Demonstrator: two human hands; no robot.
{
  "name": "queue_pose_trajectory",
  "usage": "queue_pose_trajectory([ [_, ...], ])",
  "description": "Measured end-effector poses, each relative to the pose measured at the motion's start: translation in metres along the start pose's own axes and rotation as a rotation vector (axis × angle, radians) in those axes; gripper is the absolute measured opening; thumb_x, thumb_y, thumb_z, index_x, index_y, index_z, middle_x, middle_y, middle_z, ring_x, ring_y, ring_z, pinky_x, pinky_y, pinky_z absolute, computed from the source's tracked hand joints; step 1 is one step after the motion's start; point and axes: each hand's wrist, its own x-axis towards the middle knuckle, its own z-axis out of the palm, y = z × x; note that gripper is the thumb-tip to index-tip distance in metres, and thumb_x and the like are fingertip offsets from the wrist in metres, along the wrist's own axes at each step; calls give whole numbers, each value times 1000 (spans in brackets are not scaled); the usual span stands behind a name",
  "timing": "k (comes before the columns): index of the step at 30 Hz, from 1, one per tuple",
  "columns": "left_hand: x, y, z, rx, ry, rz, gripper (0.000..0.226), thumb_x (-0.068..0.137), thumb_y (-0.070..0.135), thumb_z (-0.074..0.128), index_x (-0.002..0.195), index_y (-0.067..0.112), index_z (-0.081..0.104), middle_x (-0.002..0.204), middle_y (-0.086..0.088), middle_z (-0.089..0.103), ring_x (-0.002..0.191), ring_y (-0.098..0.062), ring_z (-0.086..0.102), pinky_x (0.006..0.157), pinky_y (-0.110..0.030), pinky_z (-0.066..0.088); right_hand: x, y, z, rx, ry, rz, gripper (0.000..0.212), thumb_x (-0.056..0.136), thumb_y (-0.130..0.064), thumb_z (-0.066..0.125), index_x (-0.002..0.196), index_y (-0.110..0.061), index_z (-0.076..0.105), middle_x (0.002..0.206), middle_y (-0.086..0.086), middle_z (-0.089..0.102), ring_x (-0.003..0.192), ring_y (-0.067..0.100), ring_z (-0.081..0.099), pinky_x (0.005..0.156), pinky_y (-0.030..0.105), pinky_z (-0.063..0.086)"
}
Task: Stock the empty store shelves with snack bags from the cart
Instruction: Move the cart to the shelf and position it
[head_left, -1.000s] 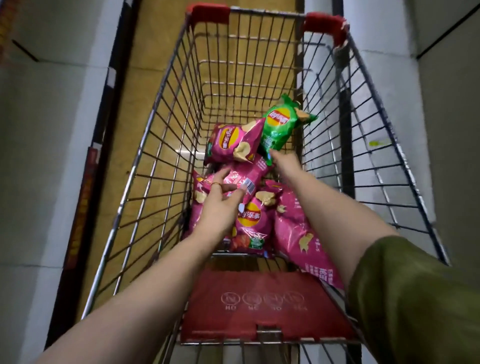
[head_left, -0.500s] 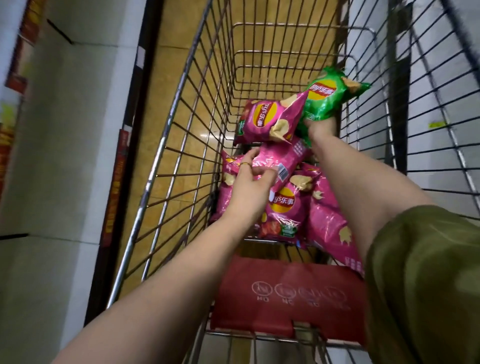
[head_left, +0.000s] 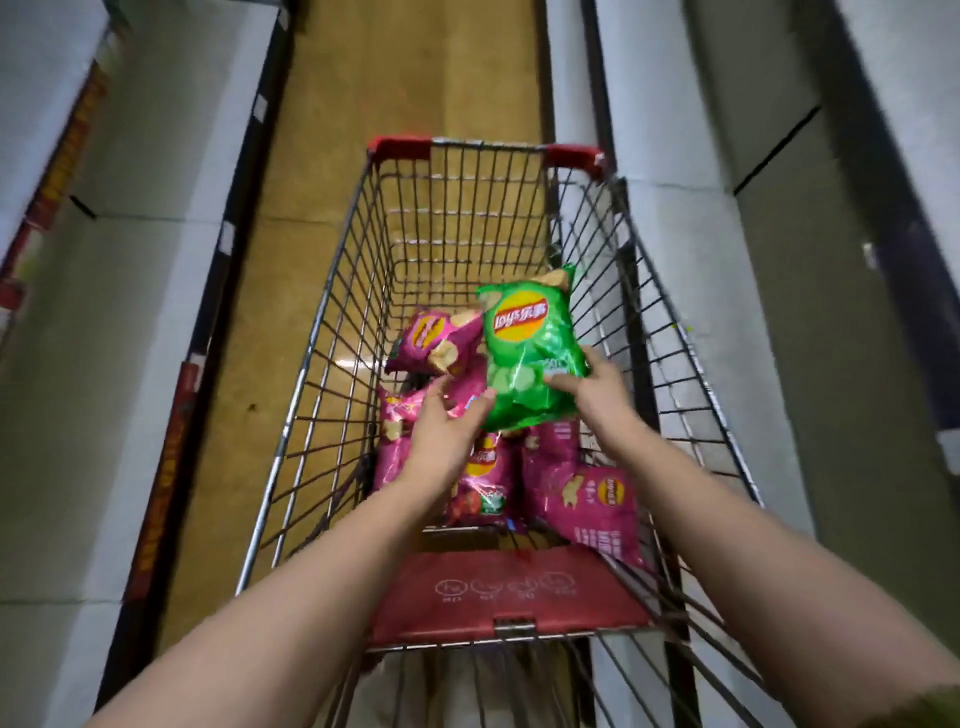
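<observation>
A wire shopping cart (head_left: 311, 374) stands in front of me with several pink snack bags (head_left: 582, 499) piled at its near end. My right hand (head_left: 597, 397) grips the lower right corner of a green snack bag (head_left: 527, 348), held upright above the pile. My left hand (head_left: 447, 431) reaches into the cart with thumb and fingers closed around the edge of a pink snack bag (head_left: 470, 402); its thumb touches the green bag's lower left edge. Another pink bag (head_left: 431, 343) leans behind, left of the green one.
The cart's red fold-down seat flap (head_left: 509, 587) lies nearest me. Bare white shelves (head_left: 156, 270) run along the left of the narrow tan-floored aisle (head_left: 415, 93), and more white shelves (head_left: 727, 322) stand close on the right.
My right hand has lifted the green bag up and toward me, so its front now faces me. My left hand stays on the pink bag. The view has pulled back.
</observation>
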Motion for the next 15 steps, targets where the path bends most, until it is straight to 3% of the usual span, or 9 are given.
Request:
queue_pose_trajectory([
  [2, -16, 22, -4, -34, -45, 34, 79, 81, 47, 65, 143, 14, 32, 140, -9, 46, 130, -25, 44, 110, -41, 34, -34, -16, -14, 73, -51, -39, 49, 79, 4, 66, 124, -5, 51, 115, 19, 63, 98, 34, 63, 89, 48, 52],
  [4, -33, 43, -10, -93, -126, 26, 104, 62, 66, 71, 143, 16, 31, 139, -8, 50, 124, -23, 51, 108, -41, 38, -73, -34, -26, 175, -92, -89, 47, 79, 7, 63, 124, 0, 50, 107, 16, 65, 88, 28, 64, 79, 36, 56],
  [5, -40, 50, -14, -108, -175, 25, 105, 57, 69, 72, 141, 16, 36, 135, -9, 54, 119, -23, 56, 106, -42, 41, -93, -43, -32, 215, -110, -126, 44, 80, 9, 61, 122, 1, 50, 102, 13, 65, 83, 24, 64, 74, 30, 57],
  [9, -77, 83, -24, -189, -364, 124, 41, 87, 22, 61, 123, 5, 54, 117, -16, 65, 106, -31, 64, 96, -43, 49, -161, -69, -52, 201, -116, -256, 47, 82, 5, 62, 126, -6, 49, 107, 10, 64, 90, 18, 64, 78, 25, 55],
  [12, -104, 108, -34, -226, -408, 226, 34, 90, 7, 55, 123, 3, 49, 117, -17, 64, 103, -33, 63, 88, -38, 53, -201, -93, -66, 144, -89, -319, 68, 77, -17, 69, 138, -16, 40, 127, 10, 58, 112, 18, 59, 90, 28, 52],
  [14, -123, 126, -39, -234, -463, 264, 35, 89, 8, 57, 123, 8, 49, 117, -14, 65, 101, -29, 65, 87, -39, 54, -226, -113, -77, 173, -31, -346, 72, 83, -23, 63, 146, -19, 27, 138, 10, 49, 117, 19, 56, 85, 24, 52],
  [15, -133, 135, -41, -228, -493, 288, 36, 88, 8, 58, 123, 10, 50, 116, -12, 66, 100, -27, 66, 86, -37, 55, -239, -123, -82, 210, -21, -373, 70, 87, -22, 59, 147, -20, 23, 136, 9, 50, 111, 16, 59, 78, 20, 53],
])
